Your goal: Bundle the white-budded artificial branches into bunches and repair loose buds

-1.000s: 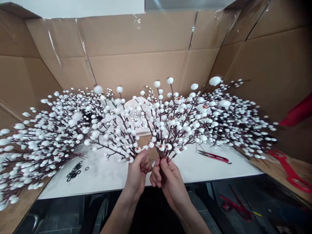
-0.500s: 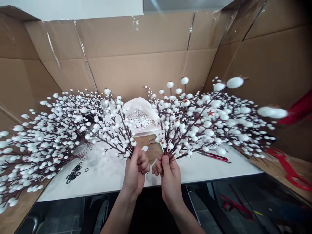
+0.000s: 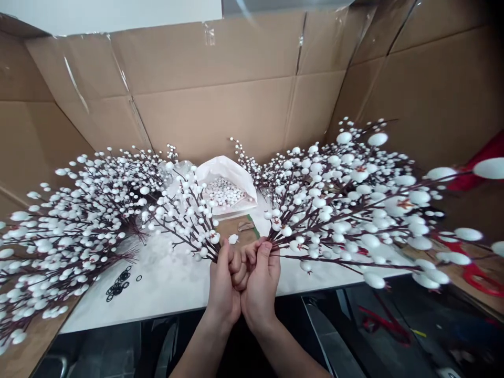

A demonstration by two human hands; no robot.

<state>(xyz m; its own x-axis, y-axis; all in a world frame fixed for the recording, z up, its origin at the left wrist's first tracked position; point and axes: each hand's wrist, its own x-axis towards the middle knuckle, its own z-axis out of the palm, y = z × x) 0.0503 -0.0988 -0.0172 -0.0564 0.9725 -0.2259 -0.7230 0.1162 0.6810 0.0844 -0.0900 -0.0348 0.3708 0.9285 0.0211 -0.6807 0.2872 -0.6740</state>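
Note:
My left hand (image 3: 226, 281) is closed around the stem ends of a small bunch of artificial white berry stems (image 3: 189, 218), which fans up and to the left. In my right hand (image 3: 262, 281), thumb on top, is a fuller bunch of white berry branches (image 3: 334, 210) that spreads far to the right. The two hands touch at the knuckles just above the table's front edge. Their fingers hide the stem ends. Behind them lies a brown cardboard piece (image 3: 228, 228) with a loose white berry (image 3: 233, 239) on it.
An open white bag of loose berries (image 3: 224, 191) sits at the back. More berry stems (image 3: 90, 210) are heaped at left. Small black rings (image 3: 118, 286) lie on the white table (image 3: 165, 294). Red scissors (image 3: 478, 278) are at right. Cardboard walls (image 3: 220, 100) enclose the table.
My hands have come together from slightly apart. The bunch in my right hand has tilted over to the right, now covering the red tool on the table. The view has shifted slightly.

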